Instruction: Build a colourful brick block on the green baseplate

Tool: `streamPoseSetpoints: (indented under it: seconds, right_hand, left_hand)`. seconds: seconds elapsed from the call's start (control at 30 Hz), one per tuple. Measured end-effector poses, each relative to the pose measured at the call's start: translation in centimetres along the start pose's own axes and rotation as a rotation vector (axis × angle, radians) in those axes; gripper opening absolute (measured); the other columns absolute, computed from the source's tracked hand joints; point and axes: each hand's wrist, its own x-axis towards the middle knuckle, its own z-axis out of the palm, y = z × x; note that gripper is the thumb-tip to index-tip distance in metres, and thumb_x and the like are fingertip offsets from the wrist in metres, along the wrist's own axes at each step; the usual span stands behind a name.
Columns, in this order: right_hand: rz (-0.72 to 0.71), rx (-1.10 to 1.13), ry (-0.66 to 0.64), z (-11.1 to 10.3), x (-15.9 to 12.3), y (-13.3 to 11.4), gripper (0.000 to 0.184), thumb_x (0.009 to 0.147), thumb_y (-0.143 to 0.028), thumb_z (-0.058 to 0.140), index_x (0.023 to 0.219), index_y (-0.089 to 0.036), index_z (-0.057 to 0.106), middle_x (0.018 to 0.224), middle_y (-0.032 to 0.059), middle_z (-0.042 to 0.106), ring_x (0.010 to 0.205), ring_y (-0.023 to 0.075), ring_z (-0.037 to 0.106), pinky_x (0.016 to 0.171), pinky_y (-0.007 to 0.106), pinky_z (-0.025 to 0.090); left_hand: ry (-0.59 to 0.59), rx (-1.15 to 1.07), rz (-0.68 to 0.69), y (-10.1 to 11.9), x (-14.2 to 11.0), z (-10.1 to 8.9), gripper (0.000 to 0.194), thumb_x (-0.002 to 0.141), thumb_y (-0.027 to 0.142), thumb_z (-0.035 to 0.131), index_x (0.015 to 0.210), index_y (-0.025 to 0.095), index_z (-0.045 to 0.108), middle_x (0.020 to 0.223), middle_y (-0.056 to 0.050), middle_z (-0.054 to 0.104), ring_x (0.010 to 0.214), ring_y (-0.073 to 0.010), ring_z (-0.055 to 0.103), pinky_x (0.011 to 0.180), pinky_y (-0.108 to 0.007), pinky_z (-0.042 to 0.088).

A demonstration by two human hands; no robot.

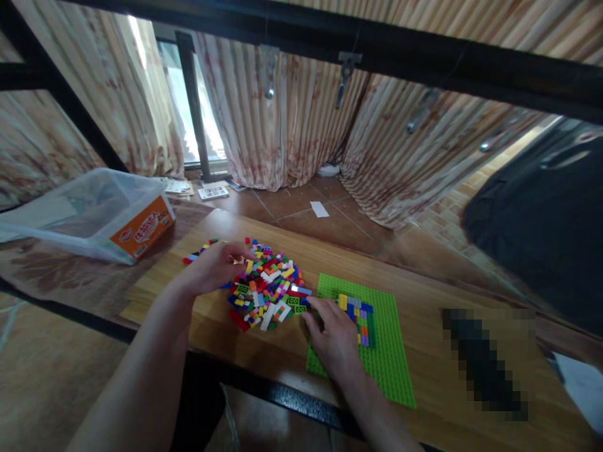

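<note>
clear bin point(144, 229) 10 o'clock from brick pile point(271, 282), baseplate point(393, 370) at 4; left hand point(217, 269) over pile, right hand point(335, 333) over baseplate, fingers half-curled, can't tell grip tbh

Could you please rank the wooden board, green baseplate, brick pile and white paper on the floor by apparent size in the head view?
1. Wooden board
2. Green baseplate and brick pile: too alike to rank
3. White paper

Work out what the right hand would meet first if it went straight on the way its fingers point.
The right hand would probably meet the brick pile first, around its nearest lime-green bricks, though depth is unclear.
</note>
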Motion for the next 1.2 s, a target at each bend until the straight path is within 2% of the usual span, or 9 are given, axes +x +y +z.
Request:
streamPoseSetpoints:
  seconds: [0.07, 0.13, 0.33, 0.43, 0.5, 0.6, 0.77, 0.93, 1.2]
  right_hand:
    - [0.003, 0.021, 0.020, 0.0, 0.0, -0.1, 0.021, 0.091, -0.021, 0.054, 0.109, -0.021, 0.065, 0.098, 0.0055, 0.071, 0.090, 0.0192, 0.066, 0.082, 0.033, 0.052]
    - [0.002, 0.032, 0.033, -0.1, 0.0, -0.1, 0.020, 0.092, -0.020, 0.052, 0.107, -0.021, 0.066, 0.098, 0.0054, 0.071, 0.090, 0.0183, 0.066, 0.083, 0.032, 0.052]
    - [-0.016, 0.057, 0.037, 0.0, -0.1, -0.1, 0.021, 0.093, -0.020, 0.051, 0.105, -0.021, 0.067, 0.098, 0.0057, 0.071, 0.090, 0.0175, 0.066, 0.083, 0.031, 0.052]
    - [-0.009, 0.094, 0.043, 0.0, 0.0, 0.0, 0.021, 0.093, -0.020, 0.050, 0.105, -0.021, 0.067, 0.098, 0.0059, 0.071, 0.090, 0.0178, 0.066, 0.082, 0.031, 0.053]
    - [0.011, 0.129, 0.051, -0.2, 0.1, 0.0, 0.021, 0.093, -0.020, 0.050, 0.104, -0.022, 0.068, 0.098, 0.0060, 0.071, 0.090, 0.0182, 0.066, 0.083, 0.033, 0.053]
    - [0.056, 0.219, 0.075, -0.7, 0.3, -0.5, 0.021, 0.093, -0.021, 0.050, 0.102, -0.023, 0.068, 0.098, 0.0057, 0.071, 0.090, 0.0181, 0.065, 0.083, 0.033, 0.053]
    - [0.230, 0.565, 0.103, -1.4, 0.7, -2.1, 0.019, 0.090, -0.030, 0.055, 0.101, -0.024, 0.070, 0.090, 0.0039, 0.071, 0.080, 0.0162, 0.064, 0.072, 0.030, 0.053]
    - [0.468, 1.038, 0.042, -1.6, 0.8, -2.2, 0.024, 0.086, -0.041, 0.060, 0.096, -0.022, 0.070, 0.071, -0.0009, 0.067, 0.062, 0.0124, 0.061, 0.060, 0.025, 0.052]
    - [0.459, 1.086, -0.047, -3.6, 0.7, -0.6, 0.029, 0.078, -0.044, 0.068, 0.100, -0.024, 0.070, 0.084, 0.0009, 0.070, 0.068, 0.0127, 0.062, 0.066, 0.030, 0.055]
  left_hand:
    - [-0.168, 0.049, 0.070, 0.2, -0.4, -0.1, 0.028, 0.068, 0.021, 0.061, 0.091, 0.021, 0.076, 0.085, -0.001, 0.072, 0.074, -0.0160, 0.063, 0.069, -0.025, 0.049]
    - [-0.245, 0.108, 0.099, 0.4, -0.6, 0.1, 0.028, 0.067, 0.017, 0.061, 0.090, 0.023, 0.076, 0.091, -0.001, 0.073, 0.081, -0.0164, 0.064, 0.076, -0.026, 0.049]
    - [-0.293, 0.162, 0.109, 0.4, -0.3, 0.8, 0.014, 0.068, 0.023, 0.067, 0.079, 0.022, 0.076, 0.086, -0.001, 0.073, 0.079, -0.0159, 0.064, 0.076, -0.024, 0.048]
    - [-0.257, 0.140, 0.131, 0.1, -0.3, 0.7, 0.010, 0.070, 0.024, 0.066, 0.075, 0.021, 0.073, 0.082, 0.000, 0.071, 0.076, -0.0153, 0.063, 0.073, -0.024, 0.048]
    - [-0.235, 0.068, 0.137, 0.3, -0.4, 0.5, 0.009, 0.072, 0.026, 0.064, 0.076, 0.022, 0.072, 0.079, 0.000, 0.070, 0.075, -0.0150, 0.063, 0.071, -0.024, 0.048]
    - [-0.304, -0.124, 0.126, 1.5, -0.5, 0.5, 0.013, 0.078, 0.031, 0.061, 0.080, 0.021, 0.070, 0.077, 0.000, 0.069, 0.072, -0.0150, 0.063, 0.066, -0.025, 0.049]
    - [-0.432, -0.342, 0.203, 5.2, -0.7, 3.0, 0.015, 0.084, 0.031, 0.060, 0.089, 0.019, 0.067, 0.080, -0.002, 0.070, 0.072, -0.0144, 0.063, 0.066, -0.025, 0.051]
    - [-0.456, -0.350, 0.380, 7.5, -0.8, 6.3, 0.012, 0.087, 0.029, 0.061, 0.088, 0.021, 0.071, 0.098, -0.004, 0.068, 0.093, -0.0161, 0.063, 0.086, -0.030, 0.049]
    - [-0.391, -0.408, 0.391, 7.9, -0.4, 8.4, 0.014, 0.088, 0.028, 0.060, 0.095, 0.022, 0.070, 0.097, -0.003, 0.067, 0.088, -0.0147, 0.063, 0.082, -0.029, 0.051]
